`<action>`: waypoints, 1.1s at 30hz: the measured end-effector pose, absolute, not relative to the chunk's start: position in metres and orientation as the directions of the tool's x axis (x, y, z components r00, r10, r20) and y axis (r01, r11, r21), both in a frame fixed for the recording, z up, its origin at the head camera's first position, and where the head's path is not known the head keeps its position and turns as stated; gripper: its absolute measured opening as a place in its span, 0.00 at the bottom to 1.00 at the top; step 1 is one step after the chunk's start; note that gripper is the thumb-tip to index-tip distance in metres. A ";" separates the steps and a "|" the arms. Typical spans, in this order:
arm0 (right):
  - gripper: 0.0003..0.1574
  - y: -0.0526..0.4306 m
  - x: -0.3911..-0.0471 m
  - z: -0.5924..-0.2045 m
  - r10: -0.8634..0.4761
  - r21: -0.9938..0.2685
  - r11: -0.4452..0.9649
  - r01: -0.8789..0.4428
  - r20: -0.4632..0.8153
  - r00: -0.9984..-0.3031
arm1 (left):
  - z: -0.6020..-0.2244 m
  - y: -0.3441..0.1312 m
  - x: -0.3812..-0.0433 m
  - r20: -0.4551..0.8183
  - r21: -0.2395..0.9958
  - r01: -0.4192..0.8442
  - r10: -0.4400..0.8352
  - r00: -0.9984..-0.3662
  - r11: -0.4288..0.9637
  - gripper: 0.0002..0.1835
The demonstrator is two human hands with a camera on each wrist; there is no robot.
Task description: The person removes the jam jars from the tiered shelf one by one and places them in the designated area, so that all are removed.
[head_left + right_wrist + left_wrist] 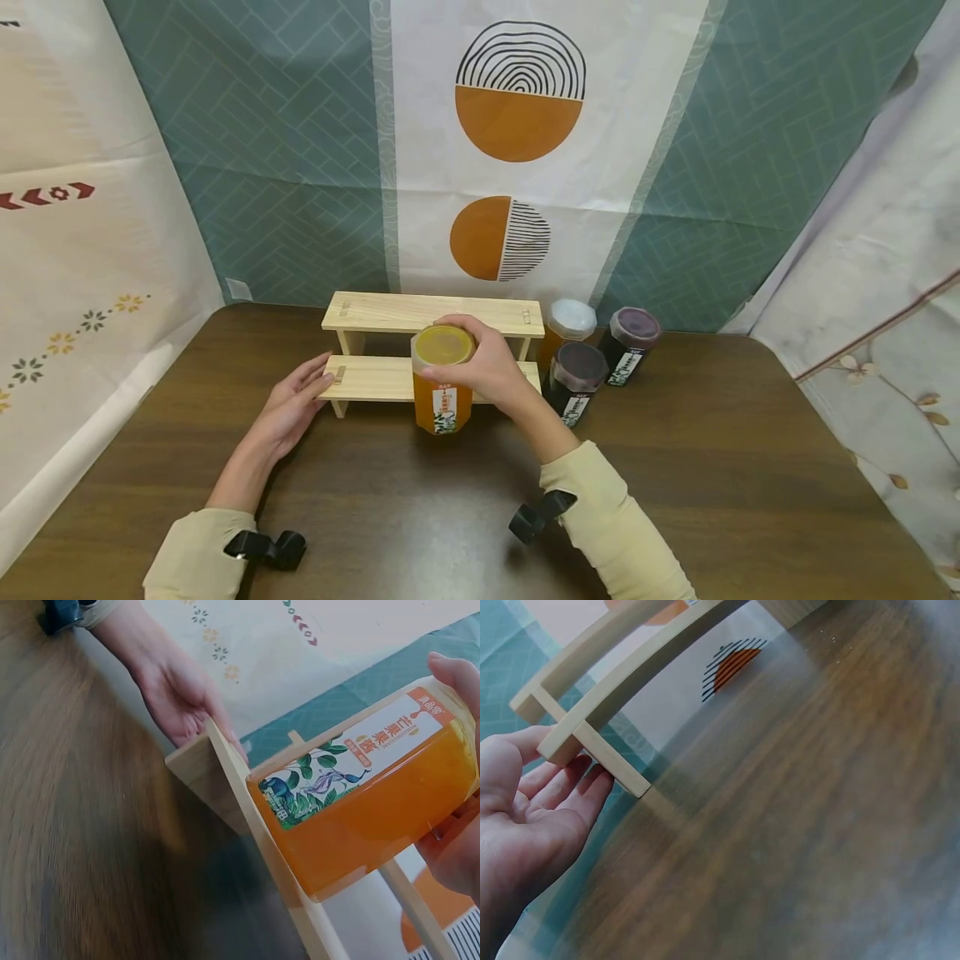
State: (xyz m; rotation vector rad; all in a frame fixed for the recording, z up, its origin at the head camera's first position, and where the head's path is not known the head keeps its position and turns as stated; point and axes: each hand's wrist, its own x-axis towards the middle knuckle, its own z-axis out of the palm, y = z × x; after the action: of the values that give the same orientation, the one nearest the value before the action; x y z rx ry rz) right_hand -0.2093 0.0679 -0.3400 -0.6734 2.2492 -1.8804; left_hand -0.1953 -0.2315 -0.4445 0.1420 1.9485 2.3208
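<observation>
A two-tier wooden shelf (375,382) stands at the back of the table. My left hand (287,410) holds the left end of its lower step; in the left wrist view the fingers (589,791) lie against the shelf's leg. Near the top, my right hand (497,367) grips a clear jar (444,408) of orange contents with a yellow lid and a printed label. The jar is at the front edge of the lower step, its base by the board (262,836) in the right wrist view. Whether it touches the board I cannot tell.
Right of the shelf stand a white-lidded orange jar (572,319) and two dark jars, one in front (577,371) and one farther back (633,333). A patterned cloth (300,167) hangs behind the brown wooden table (420,533).
</observation>
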 end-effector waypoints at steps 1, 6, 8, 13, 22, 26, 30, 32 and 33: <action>0.37 0.072 -0.208 -0.340 -0.414 -0.961 0.120 -0.248 0.179 -0.893 | -0.444 -0.232 -0.195 0.002 0.985 -0.022 0.143 -0.990 -0.171 0.35; 0.37 0.095 -0.203 -0.338 -0.397 -0.962 0.109 -0.251 0.189 -0.898 | -0.443 -0.231 -0.194 0.001 0.986 -0.024 0.146 -0.989 -0.168 0.35; 0.38 0.105 -0.200 -0.336 -0.389 -0.961 0.103 -0.256 0.198 -0.900 | -0.442 -0.231 -0.194 -0.002 0.986 -0.027 0.147 -0.989 -0.167 0.35; 0.40 0.131 -0.193 -0.333 -0.365 -0.954 0.118 -0.274 0.215 -0.906 | -0.442 -0.231 -0.194 -0.008 0.986 -0.033 0.151 -0.988 -0.163 0.35; 0.37 0.165 -0.187 -0.335 -0.300 -0.948 0.185 -0.261 0.198 -0.933 | -0.444 -0.234 -0.194 -0.012 0.988 -0.034 0.144 -0.990 -0.151 0.36; 0.36 0.178 -0.183 -0.335 -0.304 -0.946 0.156 -0.286 0.229 -0.925 | -0.444 -0.234 -0.194 -0.008 0.988 -0.031 0.147 -0.989 -0.153 0.36; 0.35 0.194 -0.179 -0.336 -0.305 -0.937 0.155 -0.312 0.255 -0.918 | -0.444 -0.232 -0.194 -0.010 0.987 -0.034 0.148 -0.989 -0.158 0.36; 0.34 0.203 -0.176 -0.336 -0.298 -0.933 0.159 -0.322 0.266 -0.917 | -0.443 -0.231 -0.194 -0.014 0.987 -0.038 0.147 -0.989 -0.159 0.36; 0.33 0.207 -0.175 -0.337 -0.295 -0.931 0.161 -0.327 0.271 -0.916 | -0.442 -0.231 -0.194 -0.017 0.986 -0.040 0.146 -0.989 -0.160 0.36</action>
State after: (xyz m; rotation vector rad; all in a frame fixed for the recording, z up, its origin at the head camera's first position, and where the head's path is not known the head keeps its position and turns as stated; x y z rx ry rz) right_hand -0.1752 0.2074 -0.3368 -0.6475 2.4137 -1.9464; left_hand -0.1942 -0.2310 -0.4421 0.1236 1.9517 2.3001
